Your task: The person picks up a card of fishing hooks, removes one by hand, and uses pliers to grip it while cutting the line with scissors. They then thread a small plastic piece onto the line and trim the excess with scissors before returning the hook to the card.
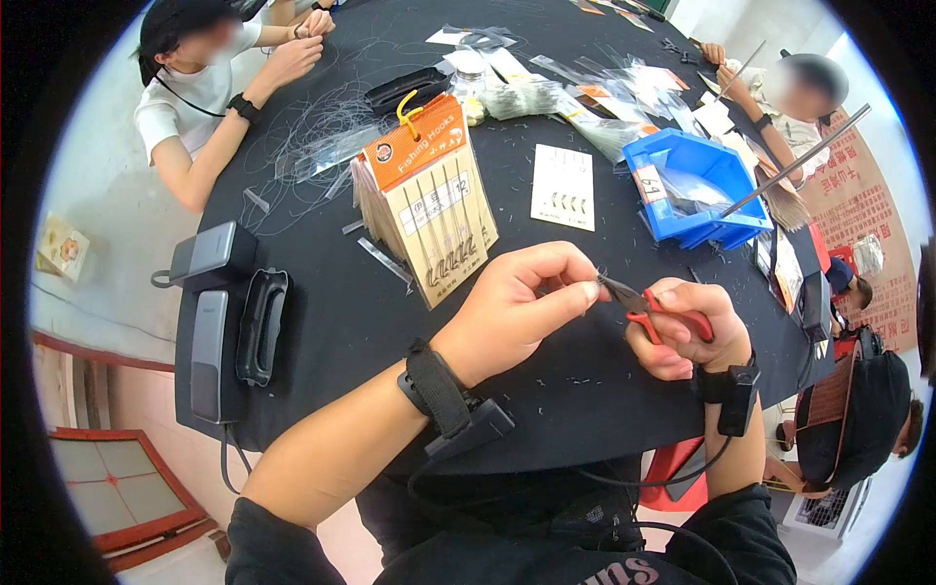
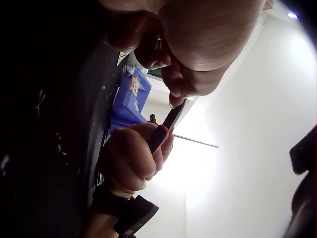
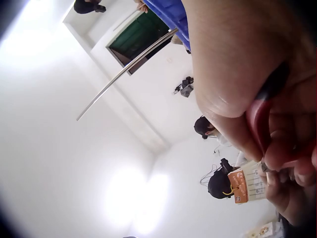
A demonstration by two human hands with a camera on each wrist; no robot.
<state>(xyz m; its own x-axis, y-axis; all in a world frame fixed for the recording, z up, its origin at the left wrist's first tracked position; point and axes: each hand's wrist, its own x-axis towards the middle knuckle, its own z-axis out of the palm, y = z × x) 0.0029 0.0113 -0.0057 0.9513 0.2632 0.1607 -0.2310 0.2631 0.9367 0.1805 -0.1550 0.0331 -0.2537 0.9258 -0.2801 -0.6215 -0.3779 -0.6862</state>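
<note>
In the head view my right hand [image 1: 697, 327] grips small pliers [image 1: 638, 303] with red handles, their dark nose pointing left. My left hand [image 1: 531, 302] pinches a tiny thin dark piece [image 1: 602, 277] between thumb and fingertips, right at the pliers' nose; I cannot tell what this piece is. In the left wrist view, the fingers of both hands meet around the pliers [image 2: 159, 138]. The right wrist view shows a red handle [image 3: 257, 124] lying in the palm. Beyond my left hand stands a stack of fishing hook cards [image 1: 439, 224] with an orange header.
A white card [image 1: 563, 188] with several hooks lies ahead. Blue bins [image 1: 678, 226] stand at the right, a metal rod [image 1: 795, 166] sticking out. Tangled clear line [image 1: 292, 141] and plastic packets [image 1: 624, 83] cover the far table. Black devices [image 1: 210, 341] stand left. Other people sit around.
</note>
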